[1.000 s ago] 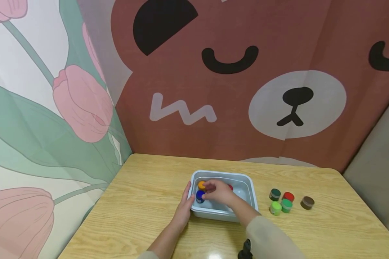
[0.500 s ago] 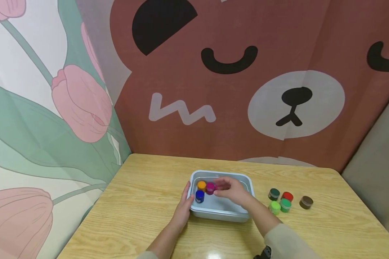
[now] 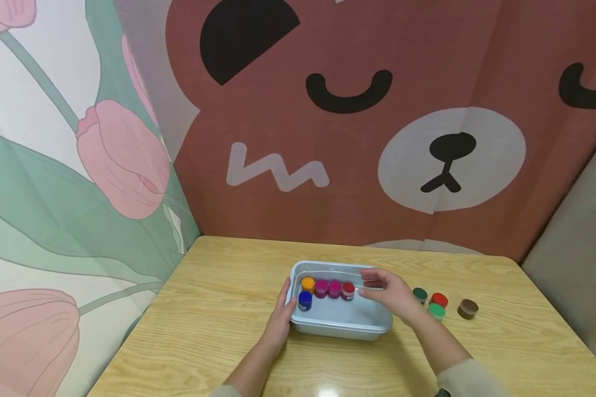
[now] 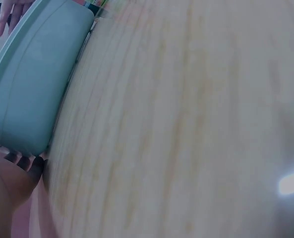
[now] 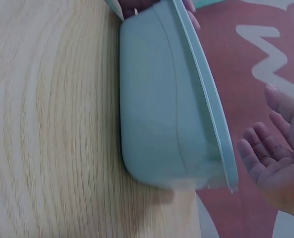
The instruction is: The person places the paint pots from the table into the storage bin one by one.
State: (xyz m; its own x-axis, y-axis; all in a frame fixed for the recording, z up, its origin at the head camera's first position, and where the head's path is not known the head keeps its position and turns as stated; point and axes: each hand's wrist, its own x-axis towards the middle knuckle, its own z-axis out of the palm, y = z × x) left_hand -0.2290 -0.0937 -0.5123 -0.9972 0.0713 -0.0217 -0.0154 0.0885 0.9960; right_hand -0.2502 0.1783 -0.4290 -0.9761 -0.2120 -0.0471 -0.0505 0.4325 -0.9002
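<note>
A pale blue-grey plastic tub (image 3: 342,328) sits on the table, and my left hand (image 3: 278,320) grips its left end at the rim. Inside, small paint pots stand upright toward the left and middle: an orange one (image 3: 308,284), a blue one (image 3: 305,300), two magenta ones, the left magenta pot (image 3: 321,288) touching or nearly touching the other, and a dark red one (image 3: 347,290). Over the tub's right rim hovers my right hand (image 3: 394,295), fingers loosely extended and holding nothing. The right wrist view shows this hand (image 5: 280,158) apart from the tub wall (image 5: 156,99).
Right of the tub, more pots stand on the wooden table (image 3: 218,309): dark green (image 3: 419,295), red (image 3: 438,300), green (image 3: 436,312) and brown (image 3: 468,309). My right forearm crosses in front of that area. A printed bear cloth (image 3: 278,220) hangs behind the table.
My right hand has drawn rightward out of the tub, from the pots to above the right rim. Both magenta pots and the dark red pot now show fully. The left hand stays put.
</note>
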